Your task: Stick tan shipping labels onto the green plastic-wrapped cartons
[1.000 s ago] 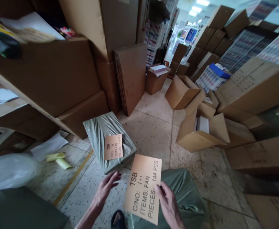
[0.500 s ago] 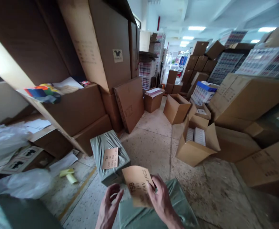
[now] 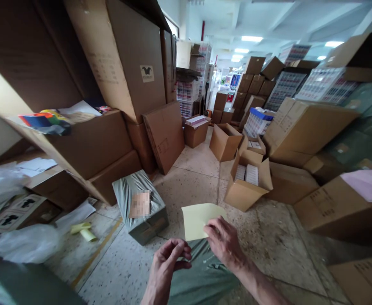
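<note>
A paper label is pinched in my right hand, its plain pale-yellow side facing me. My left hand is just below the label's lower left corner, fingers loosely curled and apart, with nothing visible in them. Beneath both hands is a green-wrapped package, partly hidden by them. Ahead to the left, another green-wrapped package stands on the floor with a brown label, blurred out, on its top.
Yellow paper curls and clear plastic film lie at the left. An open carton with white packs stands ahead right. Large cartons are stacked on the left. A third green package is at the lower left corner.
My right hand has turned the label from its printed brown side to its yellow side and moved it slightly up and right. My left hand has moved right, closer to it.
</note>
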A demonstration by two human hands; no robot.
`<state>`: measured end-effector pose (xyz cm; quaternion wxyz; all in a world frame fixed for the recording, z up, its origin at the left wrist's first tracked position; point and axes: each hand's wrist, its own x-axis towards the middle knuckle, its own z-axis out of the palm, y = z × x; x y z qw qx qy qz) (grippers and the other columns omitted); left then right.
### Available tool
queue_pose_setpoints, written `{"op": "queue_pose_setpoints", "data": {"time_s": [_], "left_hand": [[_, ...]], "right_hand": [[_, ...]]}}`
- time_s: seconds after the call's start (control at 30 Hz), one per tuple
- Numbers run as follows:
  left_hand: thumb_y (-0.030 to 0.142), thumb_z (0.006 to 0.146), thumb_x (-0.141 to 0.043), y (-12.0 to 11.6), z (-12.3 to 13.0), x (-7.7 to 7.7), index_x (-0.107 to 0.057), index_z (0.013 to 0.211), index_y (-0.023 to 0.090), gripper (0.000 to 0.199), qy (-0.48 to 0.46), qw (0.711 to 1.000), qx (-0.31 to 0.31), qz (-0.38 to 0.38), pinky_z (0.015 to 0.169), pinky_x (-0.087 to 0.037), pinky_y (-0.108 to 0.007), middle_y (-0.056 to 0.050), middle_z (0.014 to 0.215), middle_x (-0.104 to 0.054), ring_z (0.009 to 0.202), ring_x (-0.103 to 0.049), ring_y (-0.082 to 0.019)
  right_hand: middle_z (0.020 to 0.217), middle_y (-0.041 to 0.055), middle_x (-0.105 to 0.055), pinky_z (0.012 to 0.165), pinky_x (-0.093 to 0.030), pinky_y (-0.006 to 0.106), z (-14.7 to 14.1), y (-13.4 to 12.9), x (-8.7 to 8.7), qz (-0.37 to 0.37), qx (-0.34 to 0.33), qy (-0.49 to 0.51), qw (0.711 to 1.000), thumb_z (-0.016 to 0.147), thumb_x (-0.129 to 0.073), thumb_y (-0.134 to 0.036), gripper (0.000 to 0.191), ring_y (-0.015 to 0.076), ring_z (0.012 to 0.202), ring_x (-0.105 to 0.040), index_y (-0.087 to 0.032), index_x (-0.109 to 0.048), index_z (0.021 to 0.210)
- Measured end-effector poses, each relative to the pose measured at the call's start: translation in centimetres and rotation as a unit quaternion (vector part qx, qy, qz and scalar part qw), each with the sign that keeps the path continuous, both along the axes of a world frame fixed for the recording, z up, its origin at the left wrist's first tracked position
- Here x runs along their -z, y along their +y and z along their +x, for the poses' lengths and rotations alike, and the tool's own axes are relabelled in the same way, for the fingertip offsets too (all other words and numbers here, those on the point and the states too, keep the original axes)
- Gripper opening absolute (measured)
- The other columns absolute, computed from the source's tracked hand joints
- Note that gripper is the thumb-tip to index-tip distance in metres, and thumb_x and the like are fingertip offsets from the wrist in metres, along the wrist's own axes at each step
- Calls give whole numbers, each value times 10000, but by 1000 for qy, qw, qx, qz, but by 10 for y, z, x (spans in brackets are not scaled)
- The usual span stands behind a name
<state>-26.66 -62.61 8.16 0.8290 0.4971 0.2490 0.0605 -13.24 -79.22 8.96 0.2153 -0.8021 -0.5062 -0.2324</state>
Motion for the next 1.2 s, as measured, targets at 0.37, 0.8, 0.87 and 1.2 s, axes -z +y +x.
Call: {"op": "queue_pose_setpoints", "data": {"time_s": [0.37,0.8,0.87,1.2], "left_hand": [[490,842,-688,-5,-22,2,-669,760,165,336,0,999,42,12,578,-564,-293,-44,701,-660,685,-599,-180],[453,850,-697,-5,-40,1,-720,851,137,318,-6,999,41,5,588,-584,-286,-78,799,-699,740,-623,-184],[448,852,-698,-5,-43,2,-720,855,136,313,-7,999,41,2,587,-587,-287,-79,808,-701,741,-625,-183],[454,856,-694,-5,-48,1,-713,817,140,317,-13,999,44,19,577,-580,-278,-60,764,-681,725,-603,-172]], "right_hand": [[880,13,-640,720,-427,292,-23,-7,-4,-11,9,-16,1000,872,-590,-27,199,153,810,-538,-219,-623,911],[874,13,-633,748,-417,281,-41,-6,-2,-21,-6,-8,1000,879,-592,-43,176,152,818,-529,-214,-616,911],[880,17,-636,747,-416,282,-43,-6,-2,-24,-5,-9,1000,884,-590,-50,169,153,823,-534,-215,-616,910],[870,15,-639,747,-426,287,-49,-8,-5,-28,-8,-20,999,887,-589,-56,167,156,820,-544,-217,-622,915]]}}
